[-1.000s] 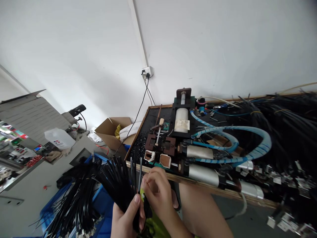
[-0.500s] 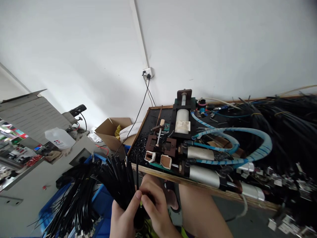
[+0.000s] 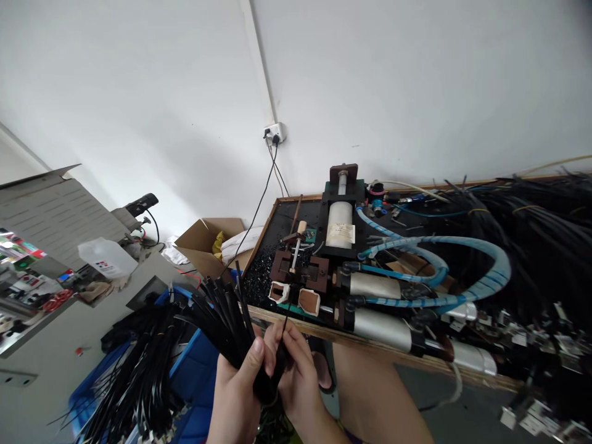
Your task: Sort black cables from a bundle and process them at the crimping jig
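Observation:
My left hand (image 3: 238, 385) is wrapped around a thick bundle of black cable-like strips (image 3: 226, 324), which fan out up and to the left. Beside it, my right hand (image 3: 300, 373) pinches a single thin black strip (image 3: 285, 317). The tip of that strip points up between the two pale-edged pads (image 3: 309, 302) at the front of a brown clamping fixture (image 3: 303, 271); whether it touches them I cannot tell. The lower ends of the bundle are mostly hidden by my hands.
Pneumatic cylinders (image 3: 382, 330) with blue hoses (image 3: 497, 271) lie along the wooden-edged bench (image 3: 398, 354). More black strips with metal ends (image 3: 562, 339) are heaped at right. A blue bin (image 3: 189, 370) with bundled strips stands at left, near a cardboard box (image 3: 197, 243).
My right hand has moved up and slightly right, bringing one strip away from the bundle toward the fixture's pads. My left hand has shifted slightly right with the bundle.

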`<state>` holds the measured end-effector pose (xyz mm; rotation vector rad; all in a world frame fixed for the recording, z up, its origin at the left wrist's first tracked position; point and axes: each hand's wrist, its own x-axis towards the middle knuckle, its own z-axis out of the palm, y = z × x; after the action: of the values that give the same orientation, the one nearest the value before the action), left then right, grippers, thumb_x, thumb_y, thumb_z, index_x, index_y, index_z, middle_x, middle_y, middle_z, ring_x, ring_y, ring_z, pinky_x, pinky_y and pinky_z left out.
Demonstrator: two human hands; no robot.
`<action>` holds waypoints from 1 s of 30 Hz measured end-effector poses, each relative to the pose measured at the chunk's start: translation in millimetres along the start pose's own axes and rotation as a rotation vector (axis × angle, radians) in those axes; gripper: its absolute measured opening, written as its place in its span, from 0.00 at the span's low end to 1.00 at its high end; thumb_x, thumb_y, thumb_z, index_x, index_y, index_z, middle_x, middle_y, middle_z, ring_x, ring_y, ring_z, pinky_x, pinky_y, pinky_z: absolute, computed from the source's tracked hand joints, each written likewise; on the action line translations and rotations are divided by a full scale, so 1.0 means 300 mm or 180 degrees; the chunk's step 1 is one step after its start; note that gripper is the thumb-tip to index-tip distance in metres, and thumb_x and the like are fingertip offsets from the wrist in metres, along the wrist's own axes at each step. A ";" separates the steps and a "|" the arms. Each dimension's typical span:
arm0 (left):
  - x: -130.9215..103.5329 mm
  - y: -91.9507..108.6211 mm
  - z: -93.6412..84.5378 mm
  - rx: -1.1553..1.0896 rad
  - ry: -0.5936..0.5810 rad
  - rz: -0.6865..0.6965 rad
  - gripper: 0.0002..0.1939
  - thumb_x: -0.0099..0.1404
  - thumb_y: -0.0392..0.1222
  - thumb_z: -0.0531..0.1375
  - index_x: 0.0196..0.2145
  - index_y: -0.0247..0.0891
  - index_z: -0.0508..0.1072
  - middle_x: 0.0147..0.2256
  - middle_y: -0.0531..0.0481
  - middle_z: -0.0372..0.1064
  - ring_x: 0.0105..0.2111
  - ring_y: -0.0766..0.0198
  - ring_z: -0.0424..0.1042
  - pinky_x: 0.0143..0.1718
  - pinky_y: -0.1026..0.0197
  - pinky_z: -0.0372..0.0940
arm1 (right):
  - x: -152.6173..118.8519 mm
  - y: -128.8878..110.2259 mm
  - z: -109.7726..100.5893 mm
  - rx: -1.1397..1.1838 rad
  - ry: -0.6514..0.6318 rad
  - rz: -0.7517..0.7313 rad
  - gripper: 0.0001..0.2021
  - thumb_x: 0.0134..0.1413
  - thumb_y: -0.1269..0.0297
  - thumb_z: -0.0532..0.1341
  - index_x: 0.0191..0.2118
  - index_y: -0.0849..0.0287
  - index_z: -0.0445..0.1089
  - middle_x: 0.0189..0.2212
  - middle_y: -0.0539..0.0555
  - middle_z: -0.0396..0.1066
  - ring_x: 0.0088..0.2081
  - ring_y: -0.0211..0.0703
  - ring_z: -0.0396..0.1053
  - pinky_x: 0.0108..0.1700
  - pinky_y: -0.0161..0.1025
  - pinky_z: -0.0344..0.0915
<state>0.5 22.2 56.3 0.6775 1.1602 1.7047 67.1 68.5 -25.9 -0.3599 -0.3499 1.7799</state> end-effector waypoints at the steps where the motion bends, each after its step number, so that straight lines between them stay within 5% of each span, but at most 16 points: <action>1: -0.004 -0.002 0.015 0.0034 -0.0024 0.0010 0.21 0.60 0.55 0.80 0.30 0.37 0.79 0.21 0.54 0.70 0.25 0.66 0.68 0.35 0.64 0.68 | 0.001 0.001 -0.005 0.0033 0.0078 0.0001 0.14 0.54 0.52 0.79 0.33 0.54 0.78 0.29 0.48 0.71 0.34 0.42 0.69 0.39 0.34 0.69; 6: -0.033 -0.030 0.058 0.0079 0.0030 -0.0042 0.23 0.59 0.56 0.80 0.29 0.37 0.78 0.16 0.56 0.68 0.19 0.68 0.65 0.31 0.63 0.65 | 0.009 -0.008 -0.017 0.0114 0.0139 -0.0006 0.12 0.53 0.59 0.77 0.27 0.53 0.75 0.27 0.49 0.70 0.33 0.45 0.70 0.41 0.38 0.73; 12: -0.039 -0.085 0.067 0.0104 0.0092 -0.0067 0.23 0.59 0.58 0.80 0.34 0.38 0.79 0.15 0.56 0.68 0.17 0.68 0.63 0.24 0.65 0.59 | 0.027 -0.048 0.013 0.0079 0.0010 0.0125 0.13 0.50 0.61 0.72 0.22 0.54 0.71 0.21 0.48 0.63 0.25 0.41 0.59 0.30 0.37 0.66; 18: -0.025 -0.140 0.083 0.0298 0.0047 0.0117 0.21 0.60 0.58 0.79 0.36 0.39 0.80 0.13 0.57 0.66 0.12 0.69 0.58 0.18 0.65 0.53 | 0.036 -0.077 0.013 -0.0037 -0.0117 -0.0015 0.13 0.51 0.61 0.70 0.21 0.53 0.70 0.22 0.48 0.61 0.27 0.42 0.58 0.35 0.38 0.69; 30: -0.036 -0.164 0.076 0.0250 0.0206 0.0039 0.22 0.58 0.57 0.80 0.37 0.39 0.81 0.15 0.57 0.67 0.15 0.66 0.63 0.20 0.64 0.59 | 0.035 -0.101 0.026 0.0003 -0.0223 0.0067 0.13 0.50 0.60 0.68 0.20 0.53 0.68 0.21 0.49 0.58 0.27 0.44 0.52 0.32 0.39 0.63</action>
<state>42.7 27.3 21.1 0.6830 1.2760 1.7097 87.9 85.4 -6.8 -0.3021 -0.3963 1.8165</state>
